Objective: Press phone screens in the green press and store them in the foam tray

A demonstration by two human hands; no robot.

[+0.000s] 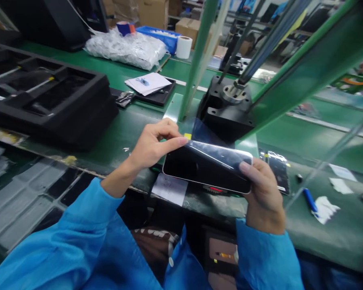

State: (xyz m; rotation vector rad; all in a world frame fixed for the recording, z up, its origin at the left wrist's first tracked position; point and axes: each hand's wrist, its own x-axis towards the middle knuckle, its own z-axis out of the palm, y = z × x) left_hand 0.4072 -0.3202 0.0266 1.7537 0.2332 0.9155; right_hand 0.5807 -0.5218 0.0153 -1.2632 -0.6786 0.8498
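Note:
A phone-shaped panel with a black glossy face and thin silver rim (196,167) is held tilted above the bench's front edge. My right hand (261,181) grips its right end, thumb pressed on the face. At the upper left edge, my left hand (155,141) has thumb and forefinger pinched together on a clear film (203,129) with a yellow tab (188,136). Part of this film stands up from the panel's far edge. Whether it still sticks to the face lower down, I cannot tell.
Behind the panel stands a black press block (230,106) between slanting green posts. A black foam tray (87,108) is at left. A dark panel (280,171), a blue marker (310,200) and crumpled tissue (326,209) lie at right. Bagged plastic (127,48) sits farther back.

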